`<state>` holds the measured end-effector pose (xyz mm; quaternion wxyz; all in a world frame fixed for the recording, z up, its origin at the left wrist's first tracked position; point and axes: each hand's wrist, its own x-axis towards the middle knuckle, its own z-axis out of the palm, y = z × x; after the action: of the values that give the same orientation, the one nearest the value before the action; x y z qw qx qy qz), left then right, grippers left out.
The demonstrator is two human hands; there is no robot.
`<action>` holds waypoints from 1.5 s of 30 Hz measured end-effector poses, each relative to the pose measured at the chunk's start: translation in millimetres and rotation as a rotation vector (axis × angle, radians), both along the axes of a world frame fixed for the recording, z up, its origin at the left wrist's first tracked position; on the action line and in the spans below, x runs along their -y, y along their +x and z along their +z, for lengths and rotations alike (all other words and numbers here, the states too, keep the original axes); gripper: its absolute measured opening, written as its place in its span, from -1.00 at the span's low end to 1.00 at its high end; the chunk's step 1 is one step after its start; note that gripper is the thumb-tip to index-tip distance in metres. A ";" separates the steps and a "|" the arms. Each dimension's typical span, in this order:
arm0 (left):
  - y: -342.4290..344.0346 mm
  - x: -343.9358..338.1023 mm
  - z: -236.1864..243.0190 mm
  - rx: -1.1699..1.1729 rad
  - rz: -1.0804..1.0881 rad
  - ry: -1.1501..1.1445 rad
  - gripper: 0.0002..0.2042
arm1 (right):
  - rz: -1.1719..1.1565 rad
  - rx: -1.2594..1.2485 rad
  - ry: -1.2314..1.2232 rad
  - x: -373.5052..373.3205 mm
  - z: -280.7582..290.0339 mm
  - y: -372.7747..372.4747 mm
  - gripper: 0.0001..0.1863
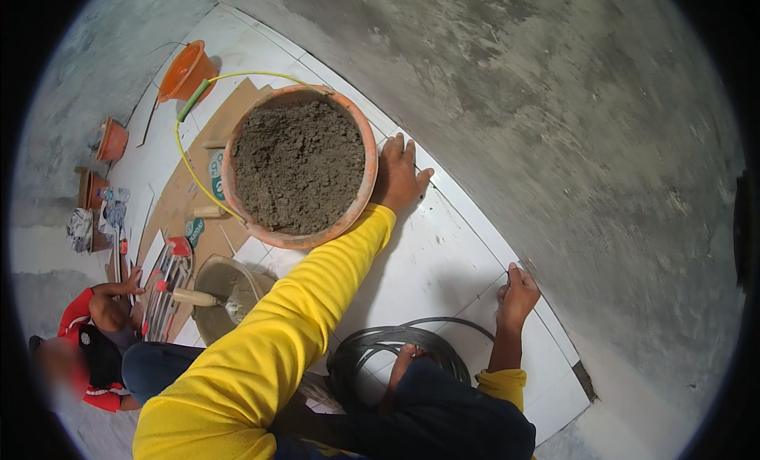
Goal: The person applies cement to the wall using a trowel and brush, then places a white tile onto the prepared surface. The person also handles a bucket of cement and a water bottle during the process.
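My left hand (402,175) lies on the white floor tiles (427,246) by the wall, fingers spread, just beyond an orange bucket (372,151). Grey, crumbly mortar (305,167) fills this bucket almost to the rim, and its yellow wire handle with a green grip (193,100) hangs to the left. Near the wall edge on the right, my right hand (518,298) has its fingers curled and pinched together. Whatever is between them, if anything, is too small to make out. A coiled black hose (348,357) lies below, one end running toward my right wrist.
A grey plastered wall (554,127) borders the tiles. At left are a grey-brown bucket (210,325) with a wooden-handled trowel (198,298), a tile cutter (164,282), cardboard (178,199) and an orange basin (188,70). A person in red (95,341) sits at lower left.
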<state>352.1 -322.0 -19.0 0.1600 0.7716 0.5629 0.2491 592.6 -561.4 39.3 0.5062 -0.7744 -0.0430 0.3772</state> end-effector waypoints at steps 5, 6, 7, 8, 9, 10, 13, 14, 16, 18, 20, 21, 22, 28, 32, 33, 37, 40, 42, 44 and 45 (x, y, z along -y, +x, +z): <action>-1.0 -1.1 5.0 -0.132 0.028 0.048 -0.25 | -0.008 -0.014 0.008 -1.1 -6.7 2.5 -0.71; -2.6 -1.4 4.9 -0.141 0.028 0.047 -0.24 | -0.005 -0.017 0.007 -1.6 -6.7 1.6 -0.71; -4.3 -1.7 4.9 -0.150 0.027 0.046 -0.24 | -0.004 -0.021 0.007 -1.6 -6.7 0.4 -0.71; -2.7 0.1 7.8 -0.155 0.022 0.041 -0.24 | -0.007 -0.020 0.002 0.4 -6.5 1.2 -0.72; -1.0 0.4 11.1 -0.182 0.025 0.017 -0.23 | 0.002 -0.024 0.001 1.2 -7.4 2.8 -0.72; 1.1 -1.0 14.5 -0.209 0.025 -0.006 -0.23 | 0.008 -0.029 0.001 0.6 -9.4 5.0 -0.72; 10.8 -4.0 16.5 -0.299 0.029 -0.035 -0.21 | 0.017 -0.054 0.017 2.5 -12.0 13.4 -0.77; 15.8 -1.3 11.9 -0.318 0.019 -0.048 -0.21 | 0.008 -0.052 0.013 8.3 -13.0 18.2 -0.79; 6.7 -2.2 5.1 -0.217 0.008 -0.047 -0.20 | 0.052 -0.008 -0.014 8.2 -23.8 20.3 -0.75; 1.2 -2.1 9.0 -0.208 -0.021 -0.029 -0.21 | 0.136 -0.014 0.036 8.2 -14.3 18.1 -0.73; -2.2 -6.0 8.5 -0.166 -0.028 -0.003 -0.23 | 0.146 -0.006 0.030 3.8 -9.9 15.4 -0.73; 0.1 -7.2 7.1 -0.164 -0.024 0.051 -0.25 | 0.134 0.004 0.030 3.7 -8.2 16.3 -0.73; 2.5 -6.7 5.2 -0.168 -0.034 0.045 -0.25 | 0.126 0.013 0.029 4.0 -6.2 17.2 -0.73; 4.9 -6.0 7.3 -0.225 -0.051 0.053 -0.23 | 0.166 0.042 -0.001 5.4 -5.9 20.7 -0.71; 1.7 0.1 4.4 -0.245 -0.033 0.050 -0.20 | 0.134 0.008 0.026 1.2 -2.9 12.7 -0.69; 5.9 7.8 6.8 -0.244 -0.034 0.038 -0.19 | 0.133 0.024 0.018 2.9 -4.4 12.8 -0.69; 24.5 44.2 39.8 -0.233 -0.076 -0.128 -0.15 | 0.136 0.071 0.000 7.3 -7.4 14.4 -0.67; 21.3 46.0 44.3 -0.232 -0.058 -0.139 -0.12 | 0.142 0.095 -0.015 5.5 -11.9 10.9 -0.66; 24.2 45.6 48.9 -0.256 -0.059 -0.171 -0.12 | 0.133 0.111 -0.030 5.6 -15.0 12.0 -0.65; 24.7 44.3 56.6 -0.296 -0.051 -0.182 -0.12 | 0.122 0.113 -0.047 6.7 -18.1 10.9 -0.66; 31.9 45.6 57.7 -0.308 -0.058 -0.182 -0.12 | 0.114 0.146 -0.009 10.7 -26.4 15.5 -0.67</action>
<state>384.0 -367.5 38.8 0.1481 0.7988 0.5786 0.0716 608.2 -572.1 12.9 0.4761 -0.7983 -0.1222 0.3480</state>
